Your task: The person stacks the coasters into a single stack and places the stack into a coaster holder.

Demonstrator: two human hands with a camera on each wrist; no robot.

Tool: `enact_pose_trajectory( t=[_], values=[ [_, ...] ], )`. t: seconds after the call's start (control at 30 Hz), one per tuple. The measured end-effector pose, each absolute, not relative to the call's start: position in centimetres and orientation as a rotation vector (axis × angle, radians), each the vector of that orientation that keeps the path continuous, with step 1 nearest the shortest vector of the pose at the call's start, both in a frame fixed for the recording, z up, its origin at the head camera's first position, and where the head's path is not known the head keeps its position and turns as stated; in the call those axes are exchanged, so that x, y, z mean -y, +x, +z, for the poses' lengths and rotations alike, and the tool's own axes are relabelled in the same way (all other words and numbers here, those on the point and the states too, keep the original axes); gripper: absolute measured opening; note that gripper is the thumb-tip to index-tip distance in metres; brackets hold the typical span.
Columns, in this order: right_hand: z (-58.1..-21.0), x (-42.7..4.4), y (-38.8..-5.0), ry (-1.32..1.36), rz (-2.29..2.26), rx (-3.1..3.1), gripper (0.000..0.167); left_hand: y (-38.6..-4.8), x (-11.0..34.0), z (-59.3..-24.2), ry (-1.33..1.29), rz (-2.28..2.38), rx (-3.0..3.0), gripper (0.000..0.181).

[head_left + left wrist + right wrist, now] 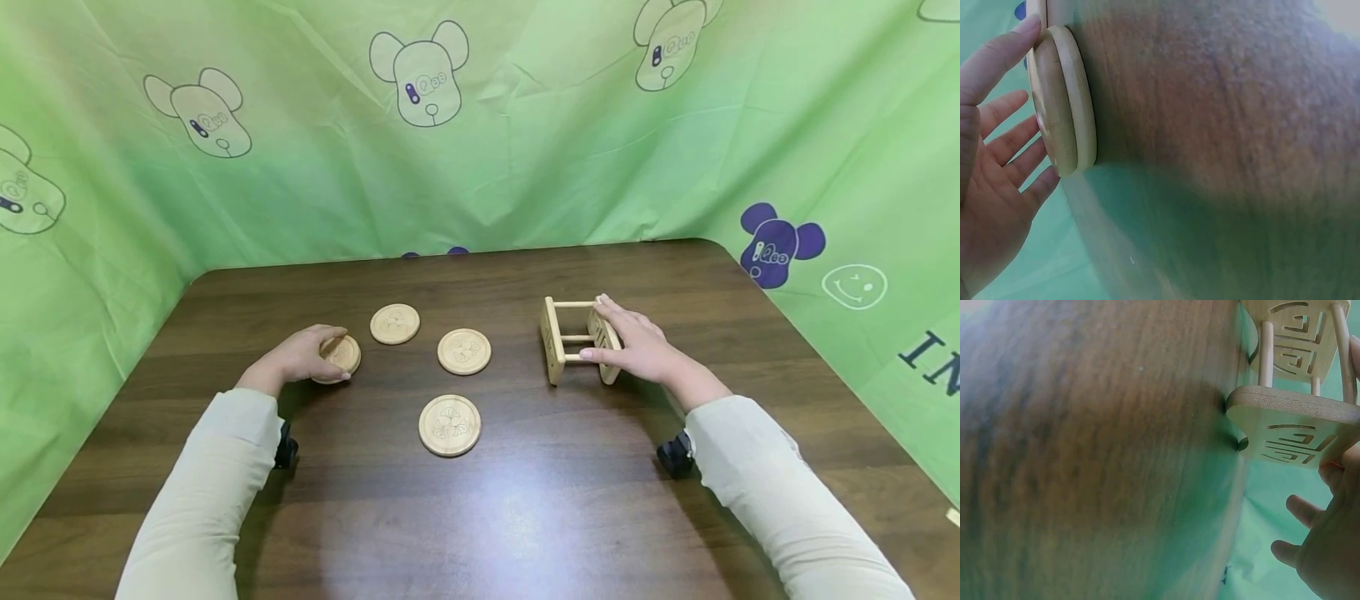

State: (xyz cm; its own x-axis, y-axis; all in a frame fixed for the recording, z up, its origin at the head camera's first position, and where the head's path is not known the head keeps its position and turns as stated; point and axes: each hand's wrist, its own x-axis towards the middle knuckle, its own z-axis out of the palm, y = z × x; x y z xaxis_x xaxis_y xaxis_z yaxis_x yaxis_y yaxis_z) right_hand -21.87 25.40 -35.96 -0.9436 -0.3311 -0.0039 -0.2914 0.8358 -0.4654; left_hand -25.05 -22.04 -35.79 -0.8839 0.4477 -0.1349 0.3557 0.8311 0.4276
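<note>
My left hand [303, 354] spans a round wooden disc [343, 354], thumb and fingertips at its rim. The left wrist view shows two discs [1054, 106] lying flat against each other on the table, with the hand [997, 187] at their edge. On the right stands a small wooden rack [553, 342], two cut-out side panels joined by rods. My right hand [637, 346] grips its right panel, thumb by the front rod and fingers at the far end. From the right wrist, the hand [1335, 531] is partly cut off beside the near panel [1297, 434].
Three more discs lie flat on the brown table [540, 483]: one farther back [395, 323], one near the middle [464, 352] and one closer to me [450, 425]. A green printed cloth [510, 167] hangs behind and beside the table.
</note>
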Motion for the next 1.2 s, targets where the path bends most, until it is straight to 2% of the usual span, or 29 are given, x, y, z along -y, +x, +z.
enact_pose_trajectory(
  t=[0.57, 1.2],
  values=[
    [-36.0, -25.4, -21.6, -0.505, -0.729, -2.943, 0.080, -26.1, 20.5, -35.3, 0.603, 0.614, -2.763, 0.075],
    [-35.7, -25.3, -21.6, -0.511, -0.732, -2.953, 0.081, -28.5, 16.3, -34.0, 0.645, 0.656, -2.715, 0.076]
  ],
)
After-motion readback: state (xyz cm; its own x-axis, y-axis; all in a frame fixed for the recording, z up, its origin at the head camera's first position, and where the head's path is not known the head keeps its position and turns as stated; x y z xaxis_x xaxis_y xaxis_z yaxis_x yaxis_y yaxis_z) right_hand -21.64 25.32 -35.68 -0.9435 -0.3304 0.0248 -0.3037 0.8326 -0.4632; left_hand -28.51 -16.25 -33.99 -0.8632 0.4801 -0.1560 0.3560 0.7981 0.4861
